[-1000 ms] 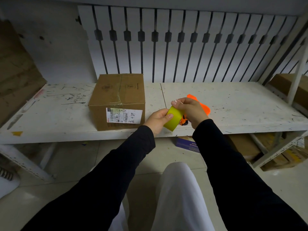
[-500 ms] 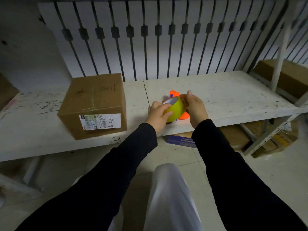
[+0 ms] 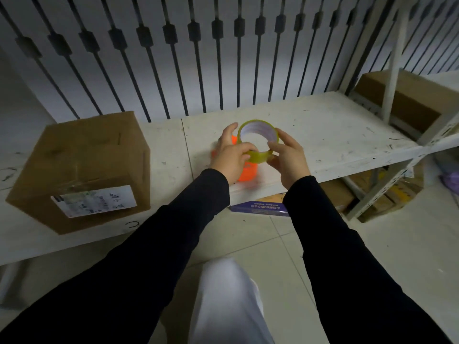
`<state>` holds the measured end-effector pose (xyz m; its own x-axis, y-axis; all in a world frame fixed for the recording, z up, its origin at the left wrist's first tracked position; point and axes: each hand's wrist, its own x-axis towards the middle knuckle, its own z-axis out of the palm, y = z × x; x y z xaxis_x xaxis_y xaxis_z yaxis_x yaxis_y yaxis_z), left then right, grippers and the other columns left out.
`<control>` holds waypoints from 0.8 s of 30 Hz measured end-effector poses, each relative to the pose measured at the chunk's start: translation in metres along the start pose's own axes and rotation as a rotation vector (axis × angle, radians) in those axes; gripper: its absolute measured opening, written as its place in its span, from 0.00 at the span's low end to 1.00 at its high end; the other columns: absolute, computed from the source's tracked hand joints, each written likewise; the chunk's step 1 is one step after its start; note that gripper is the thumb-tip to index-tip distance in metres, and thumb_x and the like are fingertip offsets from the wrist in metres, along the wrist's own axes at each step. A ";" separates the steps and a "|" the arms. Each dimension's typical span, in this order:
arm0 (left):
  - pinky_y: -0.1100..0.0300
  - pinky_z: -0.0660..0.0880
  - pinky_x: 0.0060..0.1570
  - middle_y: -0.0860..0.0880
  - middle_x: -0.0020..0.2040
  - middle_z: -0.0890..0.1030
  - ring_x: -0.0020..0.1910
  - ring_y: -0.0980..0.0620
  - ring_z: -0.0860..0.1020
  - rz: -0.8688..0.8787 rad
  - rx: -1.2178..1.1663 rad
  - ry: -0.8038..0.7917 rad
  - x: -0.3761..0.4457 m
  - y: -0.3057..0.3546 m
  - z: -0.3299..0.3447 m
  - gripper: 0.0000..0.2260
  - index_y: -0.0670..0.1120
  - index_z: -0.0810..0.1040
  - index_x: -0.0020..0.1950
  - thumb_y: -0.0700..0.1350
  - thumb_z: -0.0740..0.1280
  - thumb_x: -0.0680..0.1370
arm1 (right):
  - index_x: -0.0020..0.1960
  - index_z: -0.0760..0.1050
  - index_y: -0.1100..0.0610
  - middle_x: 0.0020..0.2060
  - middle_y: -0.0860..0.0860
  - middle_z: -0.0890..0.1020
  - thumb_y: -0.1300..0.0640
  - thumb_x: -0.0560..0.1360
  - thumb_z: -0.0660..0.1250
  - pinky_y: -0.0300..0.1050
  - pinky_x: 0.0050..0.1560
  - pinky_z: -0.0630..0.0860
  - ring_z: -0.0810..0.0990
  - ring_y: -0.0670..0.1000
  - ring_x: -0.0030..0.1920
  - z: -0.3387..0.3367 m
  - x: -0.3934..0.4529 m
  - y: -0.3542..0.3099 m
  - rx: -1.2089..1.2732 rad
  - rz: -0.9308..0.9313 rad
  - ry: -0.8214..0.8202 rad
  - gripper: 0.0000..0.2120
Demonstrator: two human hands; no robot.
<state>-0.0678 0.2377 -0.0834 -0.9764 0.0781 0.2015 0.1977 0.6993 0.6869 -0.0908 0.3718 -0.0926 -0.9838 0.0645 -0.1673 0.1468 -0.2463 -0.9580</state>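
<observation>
A yellow-green roll of packing tape point(image 3: 258, 156) is held above the white shelf point(image 3: 330, 135), its open core facing me. My left hand point(image 3: 232, 157) grips the roll's left side, thumb on the near rim. My right hand point(image 3: 289, 160) pinches the right side of the near rim. An orange tape dispenser point(image 3: 248, 173) lies on the shelf under my left hand, mostly hidden by it. A sealed cardboard box point(image 3: 84, 167) with a white shipping label stands on the shelf to the left.
A slatted white panel with dark bars backs the shelf. Another cardboard box point(image 3: 402, 95) sits on a shelf at the far right behind a white upright post point(image 3: 395, 58). A purple flat package point(image 3: 260, 209) and more cartons lie on the tiled floor beneath.
The roll has been turned so its open core faces me and lifted off the orange dispenser. My view has moved closer and to the right, so the box has moved left in view.
</observation>
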 end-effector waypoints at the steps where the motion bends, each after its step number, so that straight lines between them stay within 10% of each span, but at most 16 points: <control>1: 0.60 0.54 0.73 0.46 0.76 0.54 0.74 0.45 0.55 -0.040 0.032 0.033 0.004 0.000 0.006 0.15 0.46 0.79 0.60 0.34 0.61 0.77 | 0.69 0.68 0.57 0.50 0.56 0.77 0.67 0.75 0.61 0.40 0.40 0.74 0.75 0.52 0.41 -0.003 0.004 0.002 0.042 0.007 0.027 0.23; 5: 0.46 0.58 0.73 0.44 0.74 0.60 0.72 0.42 0.59 -0.157 0.235 -0.021 0.017 -0.011 0.026 0.27 0.51 0.61 0.74 0.43 0.64 0.77 | 0.70 0.66 0.57 0.53 0.57 0.79 0.65 0.75 0.64 0.46 0.51 0.77 0.78 0.55 0.49 -0.011 0.018 0.016 0.161 0.026 0.190 0.25; 11: 0.55 0.54 0.71 0.44 0.73 0.61 0.72 0.43 0.55 -0.210 0.272 -0.067 0.013 -0.030 0.046 0.09 0.45 0.81 0.55 0.45 0.65 0.77 | 0.69 0.66 0.53 0.65 0.55 0.75 0.57 0.72 0.68 0.57 0.65 0.72 0.75 0.57 0.63 -0.015 0.033 0.042 0.036 0.056 0.384 0.27; 24: 0.53 0.53 0.74 0.44 0.68 0.67 0.72 0.44 0.59 -0.213 0.207 -0.009 -0.003 -0.035 0.045 0.08 0.41 0.81 0.53 0.41 0.66 0.76 | 0.73 0.59 0.55 0.65 0.60 0.74 0.50 0.78 0.59 0.49 0.60 0.68 0.70 0.61 0.65 -0.007 0.032 0.063 -0.591 0.054 0.342 0.26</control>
<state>-0.0762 0.2449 -0.1395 -0.9949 -0.0805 0.0613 -0.0329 0.8304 0.5562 -0.1123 0.3652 -0.1597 -0.8999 0.3928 -0.1894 0.3218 0.3051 -0.8963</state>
